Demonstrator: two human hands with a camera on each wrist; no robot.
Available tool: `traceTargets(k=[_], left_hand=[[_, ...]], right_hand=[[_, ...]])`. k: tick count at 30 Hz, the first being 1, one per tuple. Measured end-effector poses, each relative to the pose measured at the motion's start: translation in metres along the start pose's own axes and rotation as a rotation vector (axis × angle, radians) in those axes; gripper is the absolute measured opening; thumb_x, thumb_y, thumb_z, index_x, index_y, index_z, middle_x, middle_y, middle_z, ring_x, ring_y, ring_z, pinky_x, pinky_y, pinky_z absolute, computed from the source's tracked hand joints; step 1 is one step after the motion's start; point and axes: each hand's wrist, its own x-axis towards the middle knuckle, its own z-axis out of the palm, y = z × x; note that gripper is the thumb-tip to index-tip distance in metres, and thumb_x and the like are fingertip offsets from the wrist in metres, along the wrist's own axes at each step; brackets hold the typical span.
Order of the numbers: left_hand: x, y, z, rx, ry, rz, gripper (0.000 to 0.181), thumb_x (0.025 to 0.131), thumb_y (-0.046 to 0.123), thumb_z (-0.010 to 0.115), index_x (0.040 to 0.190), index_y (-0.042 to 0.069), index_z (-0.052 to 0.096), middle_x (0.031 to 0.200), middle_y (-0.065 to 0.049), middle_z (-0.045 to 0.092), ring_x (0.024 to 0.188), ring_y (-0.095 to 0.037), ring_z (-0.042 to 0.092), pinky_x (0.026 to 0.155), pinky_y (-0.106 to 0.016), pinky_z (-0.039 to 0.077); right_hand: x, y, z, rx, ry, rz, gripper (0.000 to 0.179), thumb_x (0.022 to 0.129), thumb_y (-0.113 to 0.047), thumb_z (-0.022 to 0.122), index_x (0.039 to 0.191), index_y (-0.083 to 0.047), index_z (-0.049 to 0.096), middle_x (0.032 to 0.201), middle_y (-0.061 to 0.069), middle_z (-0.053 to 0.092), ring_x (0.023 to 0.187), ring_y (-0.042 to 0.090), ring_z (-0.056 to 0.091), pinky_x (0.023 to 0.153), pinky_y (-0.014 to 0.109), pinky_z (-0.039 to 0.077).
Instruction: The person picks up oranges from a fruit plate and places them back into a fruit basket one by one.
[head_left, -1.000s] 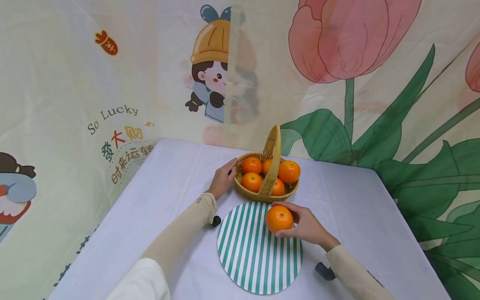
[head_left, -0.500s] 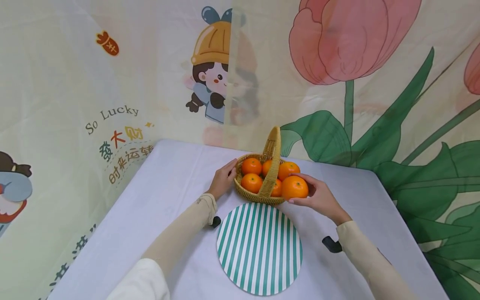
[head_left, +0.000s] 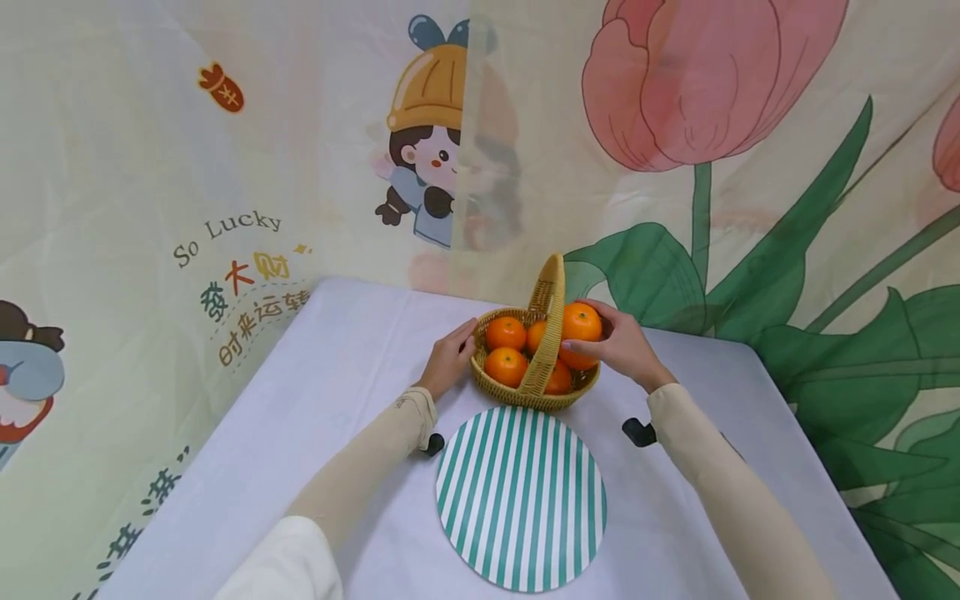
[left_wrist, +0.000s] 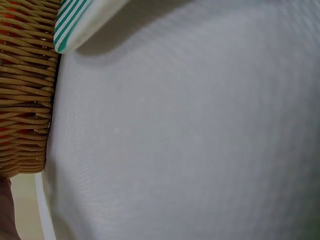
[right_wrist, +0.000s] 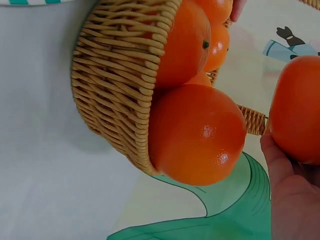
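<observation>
My right hand [head_left: 626, 343] holds an orange [head_left: 582, 322] between thumb and fingers, just above the right side of the wicker basket [head_left: 536, 398]. In the right wrist view, the held orange [right_wrist: 299, 110] is apart from a large orange [right_wrist: 200, 135] resting in the basket at its rim. Several more oranges, such as one at the front left [head_left: 506, 367], sit in the basket under its arched handle [head_left: 553, 308]. My left hand [head_left: 447, 358] rests against the basket's left side, fingers fairly straight; the left wrist view catches only its edge [left_wrist: 7, 210] beside the weave.
A round board [head_left: 521, 500] with green and white stripes lies in front of the basket on the white-clothed table [head_left: 360, 333]. Printed curtains [head_left: 337, 150] hang behind the table. Dark wrist-worn pieces [head_left: 639, 432] show by both sleeves.
My right hand has carried the orange from above the striped board, past the basket's front right, to over the basket's right side. The left hand has stayed at the basket.
</observation>
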Motion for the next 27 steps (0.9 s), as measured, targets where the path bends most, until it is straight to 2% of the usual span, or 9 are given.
traceTargets(k=[6,12,17,22,27], left_hand=[[-0.002,0.000,-0.001,-0.009,0.006,-0.010,0.042,0.100,0.006,0.051,0.142,-0.002,0.048,0.146,-0.014,0.047,0.135,-0.024,0.043,0.110,-0.037,0.037],[0.001,-0.001,0.000,0.005,0.005,-0.002,0.043,0.100,0.009,0.051,0.142,-0.001,0.048,0.146,-0.012,0.047,0.134,-0.023,0.044,0.110,-0.035,0.037],[0.001,0.001,-0.002,0.012,0.015,0.004,0.042,0.099,0.007,0.052,0.141,-0.001,0.049,0.144,-0.015,0.049,0.133,-0.024,0.045,0.110,-0.036,0.038],[0.002,0.003,-0.002,0.033,0.012,0.013,0.041,0.100,0.008,0.051,0.141,-0.001,0.050,0.144,-0.014,0.050,0.133,-0.023,0.046,0.110,-0.035,0.038],[0.002,0.003,-0.002,0.025,-0.002,-0.004,0.042,0.100,0.006,0.051,0.141,-0.001,0.049,0.145,-0.013,0.049,0.134,-0.023,0.045,0.110,-0.035,0.038]], right_hand=[[0.022,-0.007,0.010,-0.044,-0.036,0.011,0.081,0.077,-0.041,0.082,0.146,-0.020,0.045,0.132,0.007,0.054,0.111,0.029,0.056,0.093,0.046,0.053],[0.041,-0.011,0.022,-0.086,-0.037,0.031,0.082,0.072,-0.050,0.083,0.139,-0.017,0.050,0.122,0.004,0.060,0.105,0.025,0.059,0.093,0.043,0.052],[0.055,-0.011,0.032,-0.078,-0.063,-0.009,0.075,0.072,-0.053,0.082,0.132,-0.016,0.055,0.115,0.003,0.064,0.101,0.023,0.062,0.090,0.040,0.054],[0.066,-0.008,0.039,-0.064,-0.094,-0.050,0.076,0.073,-0.054,0.081,0.136,-0.021,0.053,0.115,0.003,0.063,0.101,0.023,0.062,0.087,0.040,0.055],[0.070,-0.011,0.042,-0.077,-0.094,-0.013,0.080,0.073,-0.051,0.082,0.139,-0.020,0.050,0.119,0.005,0.060,0.103,0.024,0.060,0.088,0.041,0.054]])
